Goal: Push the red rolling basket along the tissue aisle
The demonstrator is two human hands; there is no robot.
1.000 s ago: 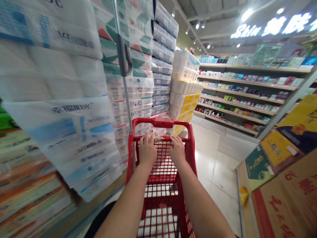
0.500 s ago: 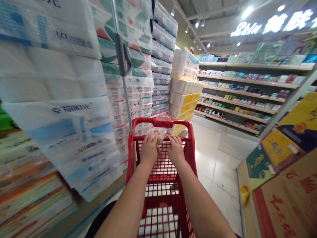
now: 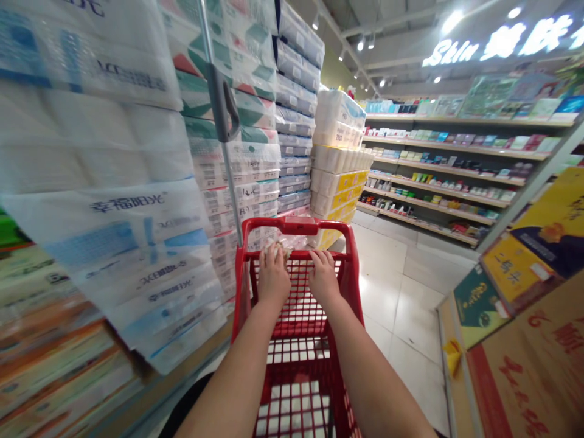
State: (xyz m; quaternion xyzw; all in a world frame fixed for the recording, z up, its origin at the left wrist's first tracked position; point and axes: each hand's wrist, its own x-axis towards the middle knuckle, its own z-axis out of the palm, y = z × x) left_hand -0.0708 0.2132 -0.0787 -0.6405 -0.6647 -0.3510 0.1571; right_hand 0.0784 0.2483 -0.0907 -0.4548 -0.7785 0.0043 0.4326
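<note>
A red plastic shopping cart (image 3: pixel 351 286) stands in front of me in a shop aisle. My left hand (image 3: pixel 272 278) and my right hand (image 3: pixel 323 277) both rest on its mesh divider bar, fingers curled over it, side by side. A crinkled clear wrapper (image 3: pixel 277 247) shows just beyond my left fingers. A metal pole with a grey handle (image 3: pixel 223 109) rises from the cart's left corner.
Tall stacks of wrapped toilet paper packs (image 3: pixel 114 182) crowd the left side, close to the cart. Cardboard boxes (image 3: pixel 524 340) stand on the right. Shelves of small goods (image 3: pixel 438 176) line the far right wall. The tiled floor (image 3: pixel 401 286) runs ahead.
The view and the cart have shifted slightly; my hands have edged closer together on the bar.
</note>
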